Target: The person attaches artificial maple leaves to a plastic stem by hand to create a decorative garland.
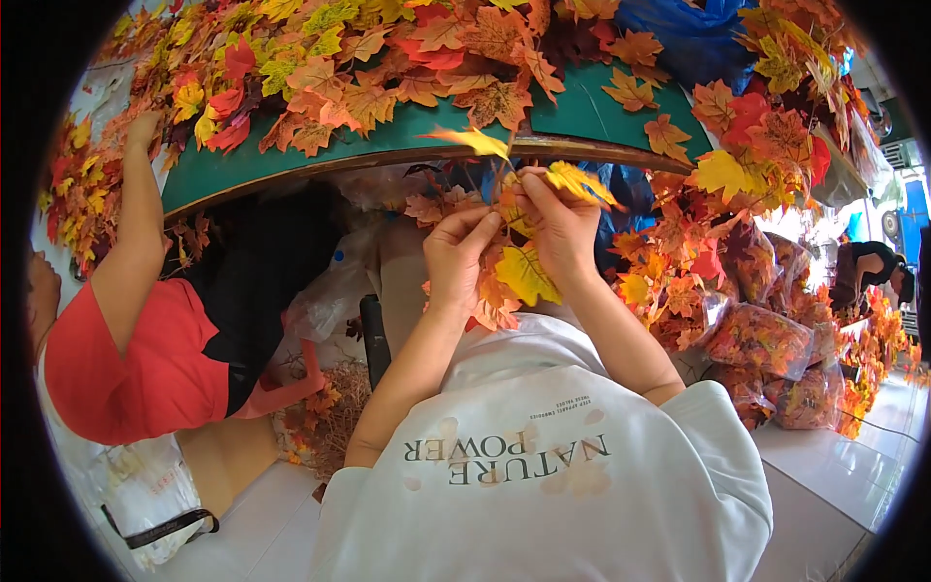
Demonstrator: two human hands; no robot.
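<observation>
Just past the green table's near edge, my left hand (458, 254) is closed in a pinch on the stem of an artificial maple leaf spray. Close beside it, my right hand (561, 221) also pinches, thumb against finger, on a thin leaf stem. One yellow leaf (582, 181) sticks out by the right fingertips, and another yellow leaf (475, 143), smeared by motion, rises above both hands. Below the hands hang a yellow maple leaf (527, 275) and orange leaves (493, 303) over my lap. Exactly where the stems meet is hidden by the fingers.
The green table (388, 136) bears a heap of orange, red and yellow leaves (485, 48). Clear bags of leaves (761, 339) are stacked on the floor at right. A co-worker in a red shirt (141, 364) sits at left. Another person (868, 272) is far right.
</observation>
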